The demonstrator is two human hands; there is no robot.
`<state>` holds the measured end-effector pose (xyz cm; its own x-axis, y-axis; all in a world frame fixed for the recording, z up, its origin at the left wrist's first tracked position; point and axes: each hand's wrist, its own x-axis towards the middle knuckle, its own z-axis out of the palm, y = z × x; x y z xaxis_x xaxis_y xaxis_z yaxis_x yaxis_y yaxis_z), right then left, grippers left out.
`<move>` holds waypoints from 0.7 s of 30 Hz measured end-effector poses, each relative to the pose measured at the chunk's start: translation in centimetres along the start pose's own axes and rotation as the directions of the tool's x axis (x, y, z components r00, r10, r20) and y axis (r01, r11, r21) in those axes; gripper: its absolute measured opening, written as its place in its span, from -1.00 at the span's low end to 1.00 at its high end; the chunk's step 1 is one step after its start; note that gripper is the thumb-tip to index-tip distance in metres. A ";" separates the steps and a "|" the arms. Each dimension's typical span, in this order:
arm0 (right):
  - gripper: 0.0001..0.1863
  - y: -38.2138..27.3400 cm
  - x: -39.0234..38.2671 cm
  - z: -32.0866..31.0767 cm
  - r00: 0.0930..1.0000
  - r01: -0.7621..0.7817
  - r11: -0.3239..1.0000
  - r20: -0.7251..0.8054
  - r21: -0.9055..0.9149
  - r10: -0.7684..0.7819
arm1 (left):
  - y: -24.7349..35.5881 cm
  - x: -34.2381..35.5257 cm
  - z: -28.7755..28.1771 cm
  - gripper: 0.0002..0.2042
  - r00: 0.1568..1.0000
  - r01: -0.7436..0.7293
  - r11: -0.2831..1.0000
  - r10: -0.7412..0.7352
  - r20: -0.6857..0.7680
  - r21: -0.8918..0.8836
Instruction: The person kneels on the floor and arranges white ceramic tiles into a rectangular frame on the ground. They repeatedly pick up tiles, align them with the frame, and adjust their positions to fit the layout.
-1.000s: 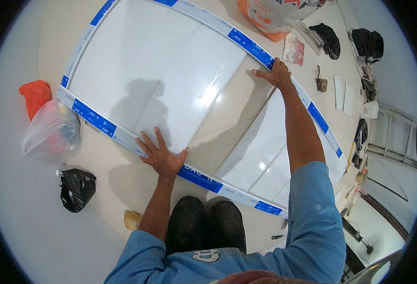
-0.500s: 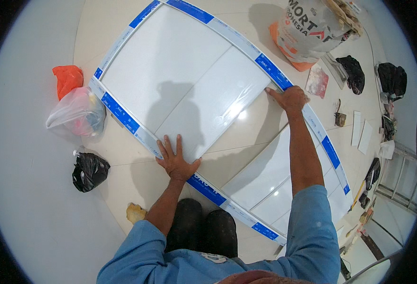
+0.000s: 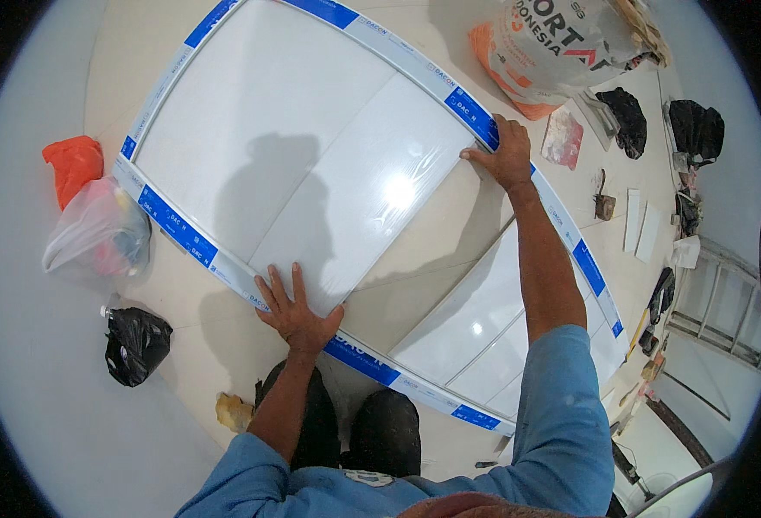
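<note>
A large rectangular frame (image 3: pixel 409 62) with white rails and blue-and-white film lies on the floor in front of me. White panels (image 3: pixel 380 173) fill its far-left part; a bare gap separates them from more white panels (image 3: pixel 484 354) at the lower right. My left hand (image 3: pixel 297 318) rests with fingers spread on the near rail and the panel's corner. Across the gap's far end, my right hand (image 3: pixel 508 154) curls its fingers over the far rail, its thumb at the panel's edge. Its fingertips are partly hidden.
At the left stand an orange bag (image 3: pixel 74 168), a translucent bag (image 3: pixel 104 229) and a black bag (image 3: pixel 139 345) near the wall. A large mortar sack (image 3: pixel 545 52) stands at the far right. White strips (image 3: pixel 640 226), black plastic (image 3: pixel 696 129) and a ladder (image 3: pixel 717 298) lie along the right side.
The whole view has shifted, so the frame and the bags appear farther left. My right fingers reach slightly farther over the far rail. My left hand keeps its place on the near rail.
</note>
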<state>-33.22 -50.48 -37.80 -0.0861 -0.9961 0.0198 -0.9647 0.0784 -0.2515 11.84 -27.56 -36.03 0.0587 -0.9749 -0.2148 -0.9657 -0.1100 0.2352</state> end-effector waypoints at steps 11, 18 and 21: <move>0.33 0.8 -0.9 1.1 0.979 0.173 0.980 -0.097 -0.095 -0.182 | -0.8 -0.4 0.8 0.14 0.996 -0.057 0.997 0.054 -0.064 -0.049; 0.34 1.3 -1.0 1.4 0.943 0.275 0.954 -0.161 -0.121 -0.292 | -0.9 -0.7 1.2 0.13 0.995 -0.058 0.997 0.053 -0.085 -0.058; 0.33 1.3 -1.0 1.5 0.932 0.284 0.949 -0.194 -0.141 -0.307 | -0.9 -0.6 1.2 0.13 0.997 -0.037 0.998 0.034 -0.071 -0.051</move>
<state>-34.03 -49.42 -39.64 0.1679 -0.9443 0.2831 -0.9745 -0.2023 -0.0970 12.38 -26.62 -37.20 0.0439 -0.9893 -0.1391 -0.9531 -0.0832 0.2910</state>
